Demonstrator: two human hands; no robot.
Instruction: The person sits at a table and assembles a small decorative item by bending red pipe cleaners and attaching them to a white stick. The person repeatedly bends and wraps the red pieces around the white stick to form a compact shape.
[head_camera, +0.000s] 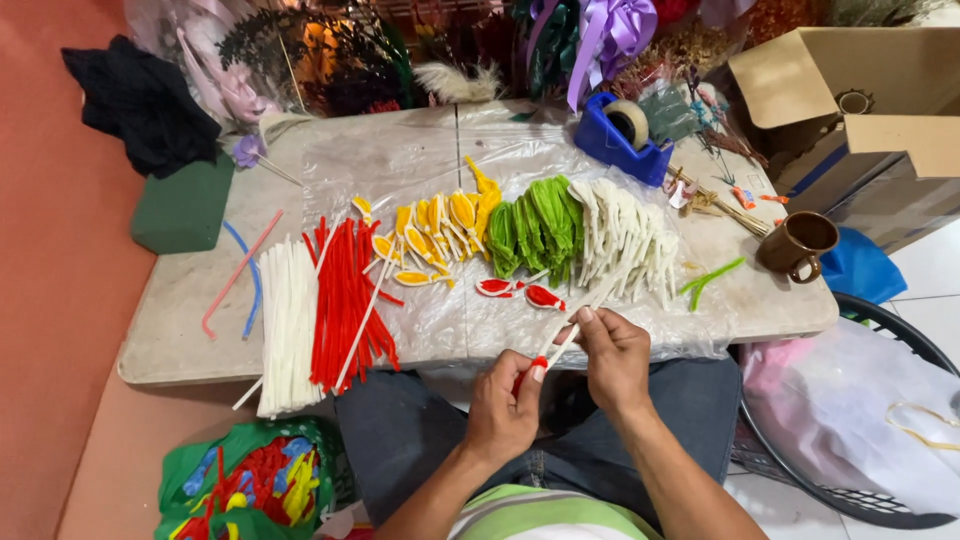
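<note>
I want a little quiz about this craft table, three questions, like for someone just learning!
1. True or false: the brown mug stands on the right side of the table.
2. Which pile lies between the yellow pieces and the white fuzzy pieces? A) blue B) green C) black
3. What do the left hand and right hand hold together?

Key
1. True.
2. B, the green fuzzy pieces.
3. White stems, with a red bit at the left hand's fingertips.
</note>
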